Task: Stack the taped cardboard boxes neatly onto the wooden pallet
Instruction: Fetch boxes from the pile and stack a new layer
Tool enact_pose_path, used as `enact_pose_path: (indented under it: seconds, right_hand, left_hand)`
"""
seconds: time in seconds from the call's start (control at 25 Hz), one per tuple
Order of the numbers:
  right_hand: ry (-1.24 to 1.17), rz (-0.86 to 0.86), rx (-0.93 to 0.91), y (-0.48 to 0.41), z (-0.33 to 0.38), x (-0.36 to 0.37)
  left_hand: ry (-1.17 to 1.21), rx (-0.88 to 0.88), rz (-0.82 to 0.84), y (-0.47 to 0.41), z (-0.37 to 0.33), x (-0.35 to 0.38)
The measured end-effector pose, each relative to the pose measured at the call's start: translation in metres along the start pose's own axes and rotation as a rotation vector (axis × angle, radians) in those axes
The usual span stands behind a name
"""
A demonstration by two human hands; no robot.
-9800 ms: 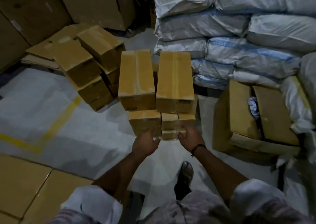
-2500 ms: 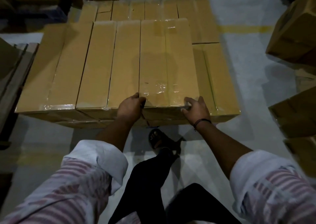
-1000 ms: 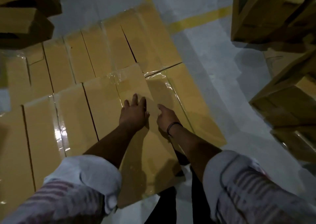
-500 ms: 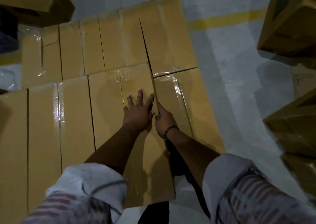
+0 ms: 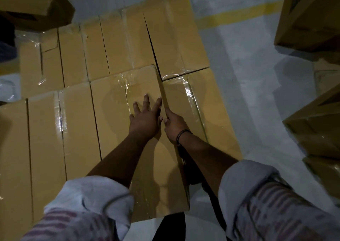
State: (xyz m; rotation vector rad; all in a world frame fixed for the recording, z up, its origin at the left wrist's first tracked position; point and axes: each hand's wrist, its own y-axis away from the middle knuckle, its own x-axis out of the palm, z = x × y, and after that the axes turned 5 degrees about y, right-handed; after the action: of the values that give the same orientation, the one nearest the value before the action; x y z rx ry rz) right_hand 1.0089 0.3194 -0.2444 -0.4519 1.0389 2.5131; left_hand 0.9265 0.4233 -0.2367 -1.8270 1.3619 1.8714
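left hand [image 5: 145, 120] still flat atop box [image 5: 112, 115], right hand [image 5: 173, 125] grip still clasping its edge

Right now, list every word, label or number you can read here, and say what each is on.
None can be read. The taped cardboard boxes show only plain brown faces and clear tape; the yellow floor line carries no lettering.

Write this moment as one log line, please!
left hand: flat on taped brown cardboard box | right hand: touches its right edge
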Motion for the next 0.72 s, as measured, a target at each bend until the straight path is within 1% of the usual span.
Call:
enact_pose_path:
  seconds: [0.2,0.72]
  right_hand:
    - [0.007,-0.023,-0.014,-0.0012,-0.0035,0.0053]
    - [0.047,-0.021,-0.024,-0.0084,-0.0054,0.0098]
  left_hand:
    - [-0.003,0.0,-0.024,0.0072,0.0004,0.0051]
    - [-0.01,-0.001,-0.019,0.01,0.0019,0.0066]
